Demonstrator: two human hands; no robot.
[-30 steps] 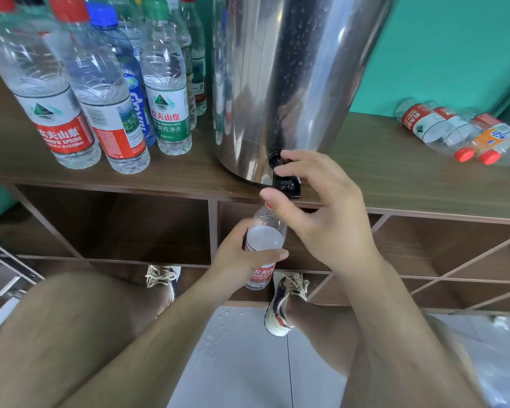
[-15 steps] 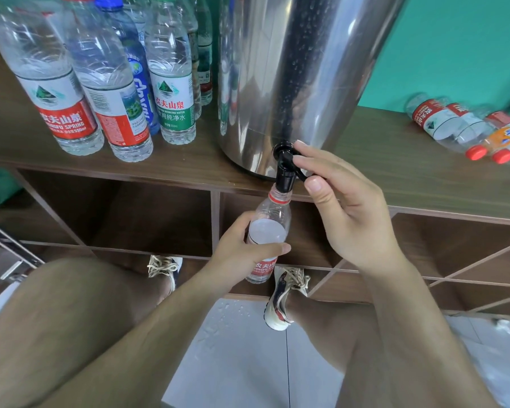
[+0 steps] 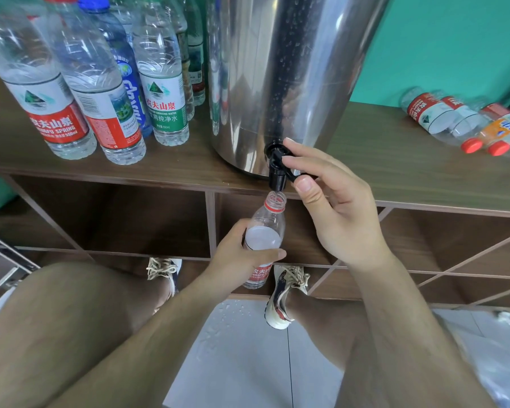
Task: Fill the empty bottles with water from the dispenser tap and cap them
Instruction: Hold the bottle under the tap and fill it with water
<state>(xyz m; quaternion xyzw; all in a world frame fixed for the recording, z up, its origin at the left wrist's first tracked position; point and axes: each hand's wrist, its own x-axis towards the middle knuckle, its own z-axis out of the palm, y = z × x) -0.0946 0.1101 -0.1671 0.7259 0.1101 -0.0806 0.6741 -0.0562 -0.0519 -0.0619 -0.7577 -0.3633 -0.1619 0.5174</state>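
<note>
Bottle point(image 3: 265, 228) lowered just clear of the dispenser tap point(image 3: 276, 172), left hand point(image 3: 242, 259) gripping its body, right hand point(image 3: 336, 213) pinching the tap lever point(image 3: 289, 174)

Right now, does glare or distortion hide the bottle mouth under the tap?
Head view: sharp and evenly lit at the centre; the bottle mouth shows clearly below the tap. The steel dispenser carries bright streaks and reflections, none over the tap. Wide-angle bending leans the standing bottles at the left edge.
</note>
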